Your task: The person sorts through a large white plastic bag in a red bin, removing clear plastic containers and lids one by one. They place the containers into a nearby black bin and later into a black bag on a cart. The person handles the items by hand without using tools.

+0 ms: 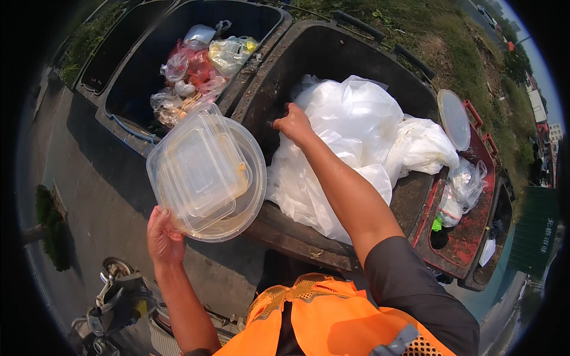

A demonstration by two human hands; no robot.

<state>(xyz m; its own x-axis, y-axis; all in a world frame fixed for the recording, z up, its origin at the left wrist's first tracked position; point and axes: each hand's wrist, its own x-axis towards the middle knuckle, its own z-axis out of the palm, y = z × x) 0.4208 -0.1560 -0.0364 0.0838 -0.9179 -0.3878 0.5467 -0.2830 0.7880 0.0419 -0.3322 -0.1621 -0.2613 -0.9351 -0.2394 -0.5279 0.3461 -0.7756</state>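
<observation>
My left hand [165, 236] grips the lower edge of a stack of clear plastic food containers [200, 167], held up in front of the bins. Some have brownish residue on their edges. My right hand [294, 124] reaches into an open dark wheeled bin [276, 80], beside a large white plastic bag [352, 107] that bulges over the bin's front rim. The fingertips are in shadow against the bin's inside, so I cannot tell whether they hold anything. A second white bag [423, 144], stained, lies over the bin's right rim.
A dark bin with a blue edge [133, 84] at the left holds several knotted bags [200, 62]. At the right, a red bin [476, 222] contains clear bags; a round translucent lid [454, 120] leans near its back. A parked scooter [107, 307] stands lower left.
</observation>
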